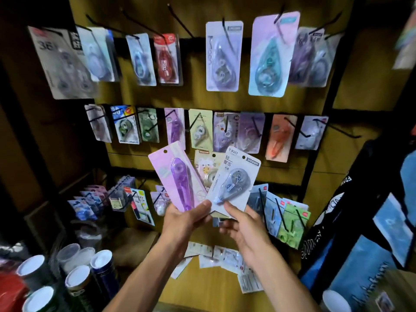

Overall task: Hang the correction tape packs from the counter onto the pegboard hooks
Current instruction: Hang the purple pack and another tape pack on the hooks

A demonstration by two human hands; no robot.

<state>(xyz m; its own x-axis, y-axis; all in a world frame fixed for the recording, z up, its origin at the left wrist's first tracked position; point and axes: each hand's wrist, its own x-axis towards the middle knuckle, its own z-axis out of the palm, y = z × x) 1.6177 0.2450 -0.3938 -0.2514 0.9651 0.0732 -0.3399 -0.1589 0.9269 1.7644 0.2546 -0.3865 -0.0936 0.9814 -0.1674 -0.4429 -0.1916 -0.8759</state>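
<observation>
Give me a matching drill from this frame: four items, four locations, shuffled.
Items:
1. purple pack
2. grey pack
3. red pack
4. loose packs

Places:
A. on the counter
B. top row, hanging on a hook
C. right hand pinches its lower edge
D. left hand holds it

Pairs: 1-D, 2-C, 3-B, 4-A
</observation>
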